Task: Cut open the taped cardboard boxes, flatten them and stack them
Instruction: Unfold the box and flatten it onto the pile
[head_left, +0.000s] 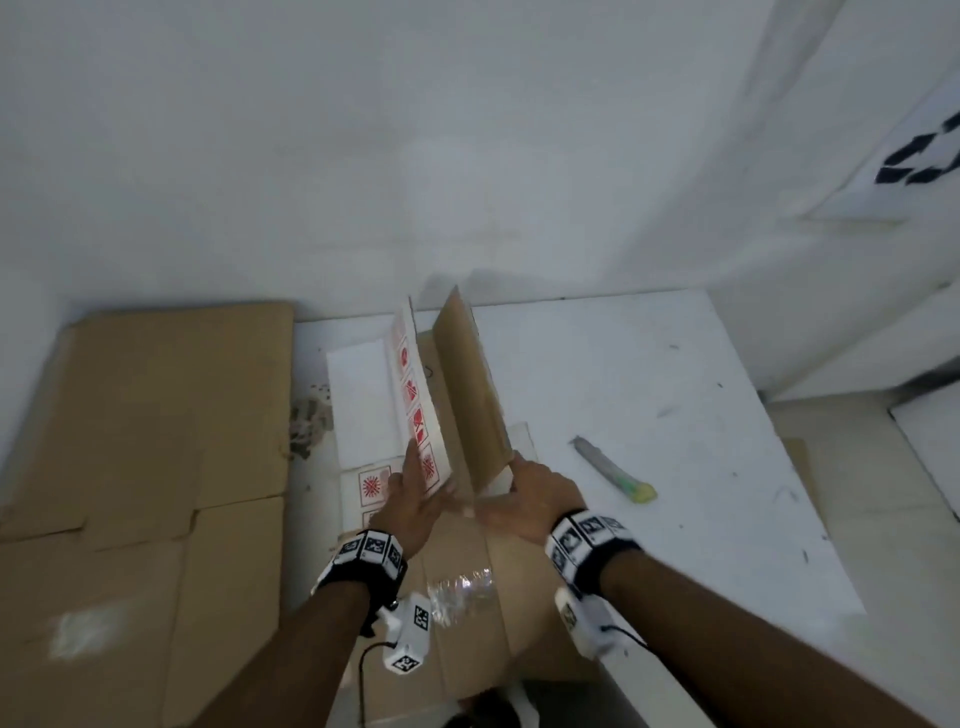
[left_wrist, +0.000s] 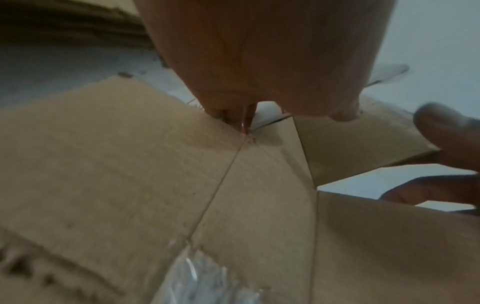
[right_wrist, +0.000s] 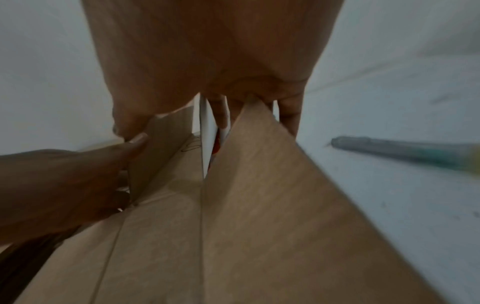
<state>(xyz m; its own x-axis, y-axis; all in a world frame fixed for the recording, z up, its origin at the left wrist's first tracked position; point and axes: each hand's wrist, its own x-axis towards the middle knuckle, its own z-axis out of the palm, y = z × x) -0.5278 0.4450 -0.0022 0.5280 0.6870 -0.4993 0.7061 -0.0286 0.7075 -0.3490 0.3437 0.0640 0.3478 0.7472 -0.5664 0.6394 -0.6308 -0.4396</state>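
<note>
L grip (head_left: 415, 493) flat on the white red-symbol flap (head_left: 415, 395), R grip (head_left: 524, 499) pinching the brown cardboard flap (head_left: 467, 389); spread both outward w/ even pressure, away from each grip.

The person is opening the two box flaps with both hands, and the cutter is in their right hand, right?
Not quite. Both hands are at the flaps, but the cutter is not in the right hand. The head view shows it lying on the white table, to the right of the box. The right hand holds the brown flap; the left hand is on the white flap.
</note>
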